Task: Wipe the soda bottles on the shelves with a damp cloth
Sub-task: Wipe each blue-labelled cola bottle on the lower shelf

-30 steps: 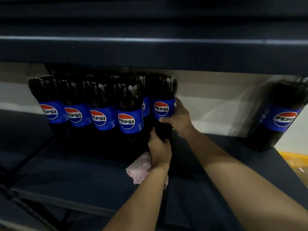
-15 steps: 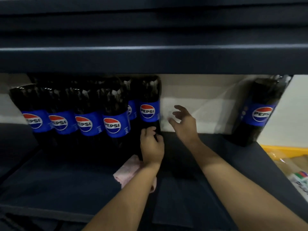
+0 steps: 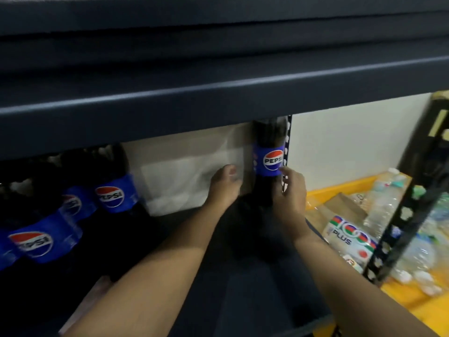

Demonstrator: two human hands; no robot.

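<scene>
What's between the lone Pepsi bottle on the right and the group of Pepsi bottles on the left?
In the head view, the left hand, bare dark shelf and a pale wall behind separate the lone bottle from the group.

A yellow bin (image 3: 340, 188) at the right holds clear plastic bottles (image 3: 386, 207), crumpled brown paper (image 3: 340, 205) and a white "100 PLUS" wrapper (image 3: 349, 237) (partly crushed). A black perforated upright (image 3: 403, 227) crosses it; a pale wall (image 3: 345, 144) stands behind.

bottle (image 3: 268, 152) top hidden by upper shelf (image 3: 218, 103), cloth (image 3: 85, 310) blurred
</scene>
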